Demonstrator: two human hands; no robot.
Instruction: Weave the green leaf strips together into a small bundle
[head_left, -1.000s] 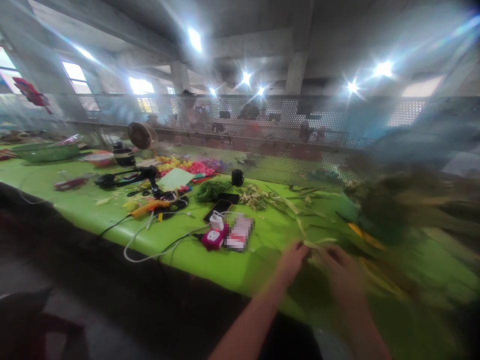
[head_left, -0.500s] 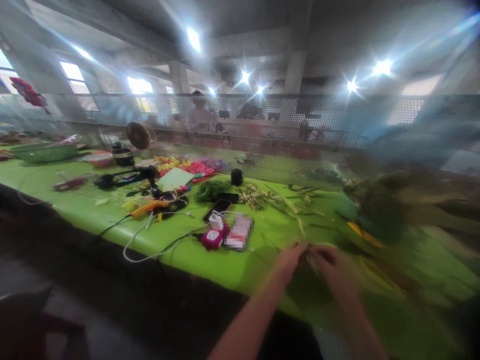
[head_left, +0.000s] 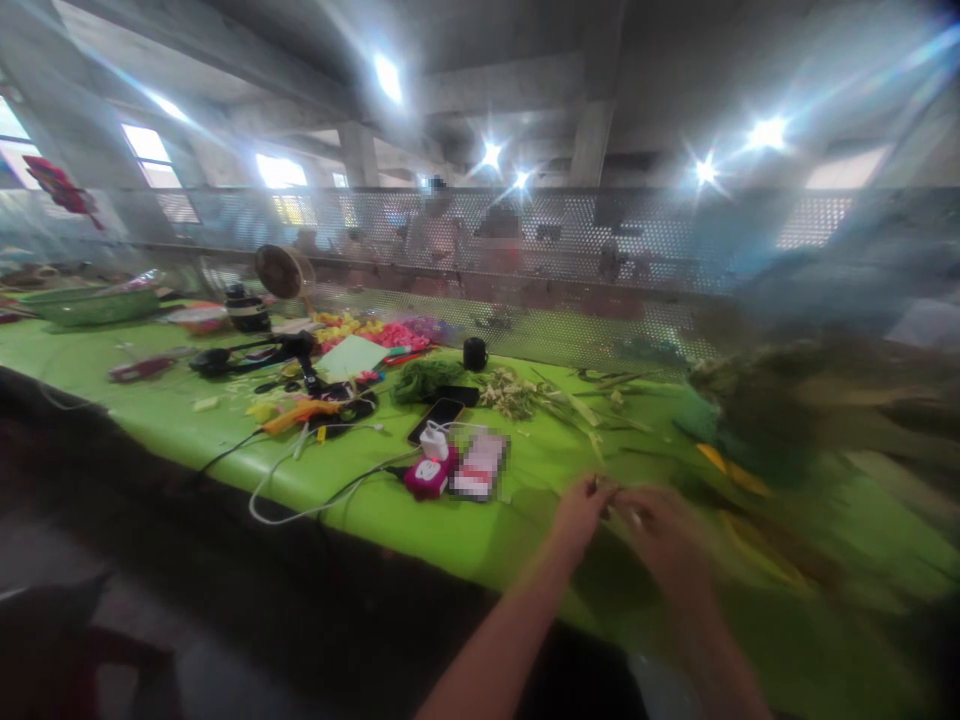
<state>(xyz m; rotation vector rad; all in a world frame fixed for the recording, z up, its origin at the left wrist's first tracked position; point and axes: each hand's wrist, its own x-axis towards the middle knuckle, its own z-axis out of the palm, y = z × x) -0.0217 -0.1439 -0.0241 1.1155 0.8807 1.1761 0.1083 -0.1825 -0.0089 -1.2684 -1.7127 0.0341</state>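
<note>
My left hand (head_left: 579, 512) and my right hand (head_left: 660, 532) meet fingertip to fingertip low over the bright green table (head_left: 465, 520). Both are pinched on a thin pale leaf strip (head_left: 619, 505) between them; the strip is blurred and hard to make out. A heap of green and yellowish leaves (head_left: 795, 420) lies just right of my hands, smeared by motion. A scatter of cut stems and leaf pieces (head_left: 540, 398) lies on the table beyond my hands.
Left of my hands sit a pink charger block (head_left: 427, 472) with white cables, a phone (head_left: 436, 418), a black cup (head_left: 474, 354), green thread (head_left: 421, 378) and a small fan (head_left: 283, 270). A perforated metal screen (head_left: 525, 260) backs the table, people behind it. The table's near edge is dark.
My two hands have drawn closer until the fingertips touch, and they have shifted slightly up and left. A person behind the screen has moved to the right.
</note>
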